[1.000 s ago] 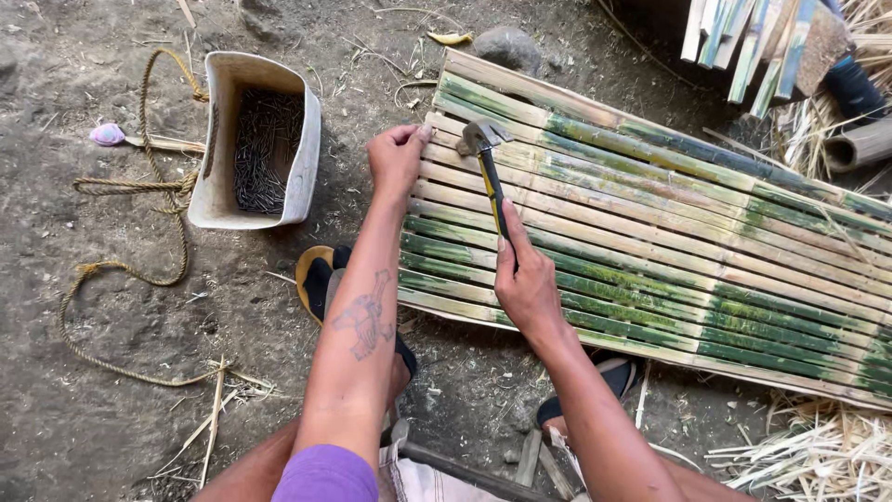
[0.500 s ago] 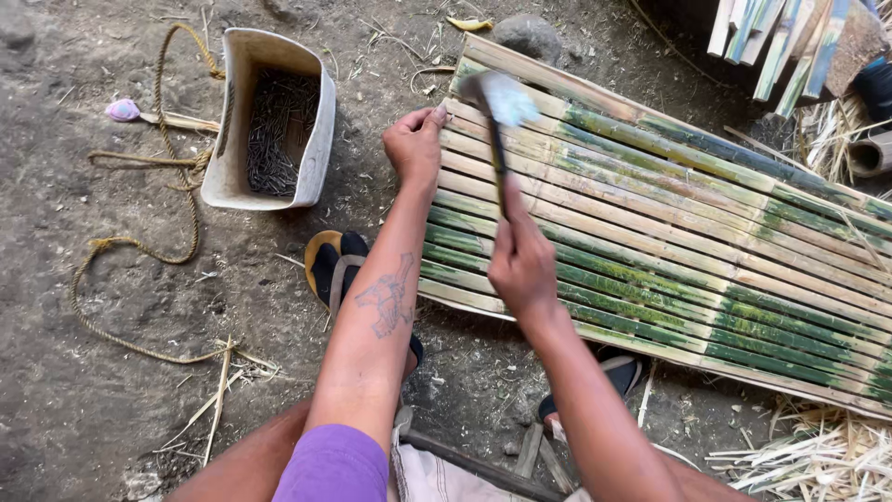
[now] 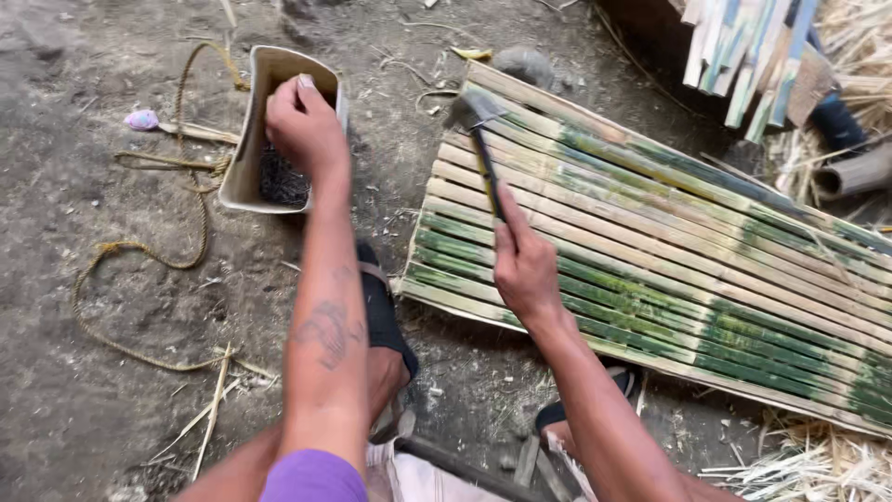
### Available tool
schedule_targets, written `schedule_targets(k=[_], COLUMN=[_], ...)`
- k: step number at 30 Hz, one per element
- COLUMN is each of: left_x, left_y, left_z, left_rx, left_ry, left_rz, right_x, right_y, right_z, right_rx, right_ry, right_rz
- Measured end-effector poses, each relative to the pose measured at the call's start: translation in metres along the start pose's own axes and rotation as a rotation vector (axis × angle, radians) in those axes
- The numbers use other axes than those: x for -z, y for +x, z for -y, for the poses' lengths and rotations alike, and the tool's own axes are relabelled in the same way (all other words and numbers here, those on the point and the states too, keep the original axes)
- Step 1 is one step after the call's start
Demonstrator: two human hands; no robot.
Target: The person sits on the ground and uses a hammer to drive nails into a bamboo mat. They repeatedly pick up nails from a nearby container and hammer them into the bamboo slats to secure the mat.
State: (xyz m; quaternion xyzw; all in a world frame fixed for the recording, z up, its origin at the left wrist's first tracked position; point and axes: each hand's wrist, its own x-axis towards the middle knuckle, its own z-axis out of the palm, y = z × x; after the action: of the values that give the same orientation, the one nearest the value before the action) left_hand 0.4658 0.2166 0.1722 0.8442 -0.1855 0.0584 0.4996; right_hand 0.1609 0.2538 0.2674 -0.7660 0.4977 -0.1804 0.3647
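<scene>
Far left: yellow rope (image 3: 139, 270) looped on the dirt ground (image 3: 74, 409). Cut-open plastic container (image 3: 269, 130), holding dark nails (image 3: 279, 181). Left hand (image 3: 307, 125) reaches into the container, fingers bent inside; whether they pinch a nail cannot be told. Centre: right hand (image 3: 525, 270) closed around the handle of a hammer (image 3: 478, 139), head raised above the near-left end of the bamboo slat panel (image 3: 669, 251). Far right: bamboo strips (image 3: 743, 56).
</scene>
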Motion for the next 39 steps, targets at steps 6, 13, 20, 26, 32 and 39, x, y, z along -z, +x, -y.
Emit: schedule_targets(k=[6,13,20,26,32,39], left_x=[0.042,0.052,0.055,-0.011,-0.056,-0.091], left_y=[0.034,0.02,0.035,-0.01,-0.069,-0.11], left_z=[0.056,0.042,-0.008,-0.045,-0.057,-0.023], left_rx=[0.128,0.199,-0.173,-0.186,-0.079,-0.032], left_ry=[0.452,0.368,0.399,0.064,-0.053,-0.227], left_rz=[0.814,0.73,0.435,0.549,0.663,0.609], right_x=[-0.011,-0.026,-0.015,-0.012,0.012,0.019], right_y=[-0.004,-0.01,0.004,0.017,0.03,0.032], right_z=[0.01,-0.007,0.003,-0.005,-0.035,-0.043], right_rx=[-0.003,-0.024,0.066,-0.13,-0.177,-0.053], right_ry=[0.066,-0.027,-0.03,-0.02,0.0,0.075], right_rz=[-0.062,-0.104,-0.163,-0.073,-0.053,-0.087])
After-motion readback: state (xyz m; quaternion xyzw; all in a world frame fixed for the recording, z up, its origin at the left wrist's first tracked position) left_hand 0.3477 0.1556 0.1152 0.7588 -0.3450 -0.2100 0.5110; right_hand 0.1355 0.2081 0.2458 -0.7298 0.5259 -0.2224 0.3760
